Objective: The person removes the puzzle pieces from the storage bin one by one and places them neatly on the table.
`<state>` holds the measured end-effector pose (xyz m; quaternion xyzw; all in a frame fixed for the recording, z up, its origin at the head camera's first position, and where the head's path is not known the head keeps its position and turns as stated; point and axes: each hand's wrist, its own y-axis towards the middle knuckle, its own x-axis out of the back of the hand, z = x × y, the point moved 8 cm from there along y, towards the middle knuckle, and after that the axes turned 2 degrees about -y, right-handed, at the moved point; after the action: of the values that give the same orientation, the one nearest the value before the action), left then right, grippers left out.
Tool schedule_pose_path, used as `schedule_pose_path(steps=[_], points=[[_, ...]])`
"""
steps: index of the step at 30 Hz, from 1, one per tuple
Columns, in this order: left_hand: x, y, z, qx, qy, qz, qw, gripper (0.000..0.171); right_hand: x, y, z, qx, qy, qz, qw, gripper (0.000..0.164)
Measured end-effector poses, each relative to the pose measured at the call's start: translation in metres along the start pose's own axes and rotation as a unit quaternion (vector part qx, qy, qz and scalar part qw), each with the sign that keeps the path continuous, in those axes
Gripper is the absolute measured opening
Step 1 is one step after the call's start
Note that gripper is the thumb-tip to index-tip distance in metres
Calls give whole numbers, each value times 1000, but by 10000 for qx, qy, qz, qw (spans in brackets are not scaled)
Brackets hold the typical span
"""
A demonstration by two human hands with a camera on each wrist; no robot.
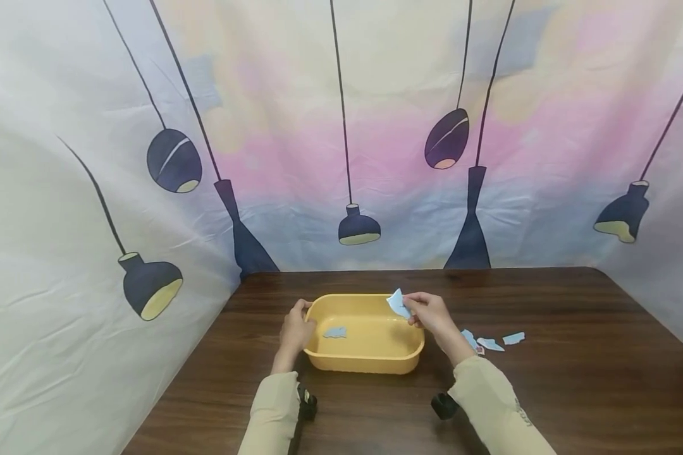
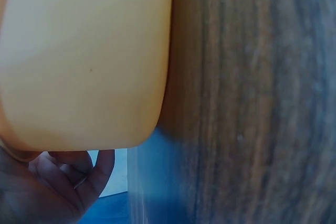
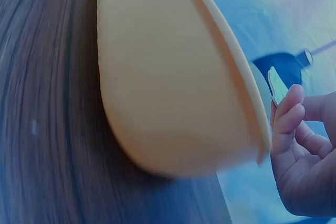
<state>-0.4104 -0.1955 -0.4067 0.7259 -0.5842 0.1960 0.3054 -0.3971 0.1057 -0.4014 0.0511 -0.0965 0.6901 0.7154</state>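
A yellow plastic basin (image 1: 364,364) sits on the table. My left hand (image 1: 296,328) grips its left end at the rim; in the left wrist view that hand's curled fingers (image 2: 97,177) show beyond the basin's wall. Above the basin's right end, my right hand (image 1: 432,313) pinches a torn light-blue scrap (image 1: 397,303), thin like paper, between thumb and fingers. The right wrist view shows the scrap (image 3: 276,85) edge-on, just past the rim. Another light-blue scrap (image 1: 336,332) lies on the basin's floor, towards the left.
Several torn light-blue scraps (image 1: 491,344) lie on the dark wooden table (image 1: 592,379) right of the basin, partly behind my right forearm. Behind the table's far edge hangs a cloth backdrop (image 1: 296,234) printed with lamps.
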Motion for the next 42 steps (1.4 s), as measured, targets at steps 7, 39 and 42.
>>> schedule_pose_path(steps=[7, 39, 42], points=[[-1, 1, 0, 81, 6, -1, 10000, 41, 41, -5, -20, -326, -17, -140, 9994, 40], [-6, 4, 7, 118, -41, 167, 9998, 43, 206, -52, -105, -901, 530, -800, 9913, 58], [-7, 5, 7, 114, -32, 212, 9997, 43, 211, -53, -109, -1022, 703, -838, 9887, 59]])
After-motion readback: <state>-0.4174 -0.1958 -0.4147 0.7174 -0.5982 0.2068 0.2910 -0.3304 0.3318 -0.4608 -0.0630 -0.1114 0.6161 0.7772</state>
